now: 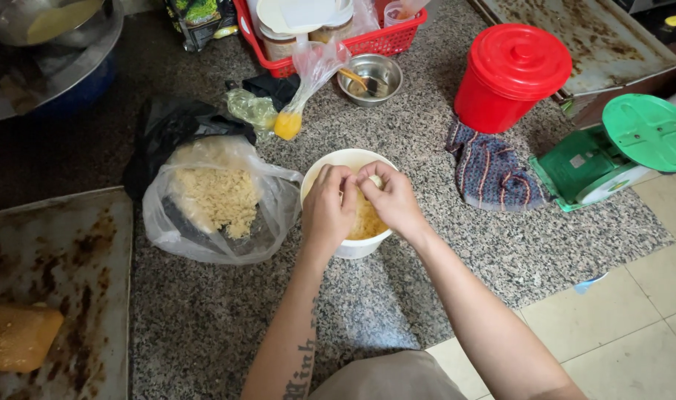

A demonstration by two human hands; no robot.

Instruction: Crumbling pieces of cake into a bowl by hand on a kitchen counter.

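Both hands — left, right — pinch one pale lump together over the white bowl.

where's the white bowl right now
In the head view the white bowl sits mid-counter under both hands, between the clear crumb bag on its left and the striped cloth on its right.

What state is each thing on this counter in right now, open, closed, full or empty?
White bowl: open, holding yellow crumbs.
Left hand: fingers pinching a pale lump over the bowl.
Right hand: fingers on the same lump.
Clear bag: open, partly filled with crumbs.
Red bucket: lid on.
Steel bowl: a utensil inside, otherwise nearly empty.
Green scale: nothing on its pan.
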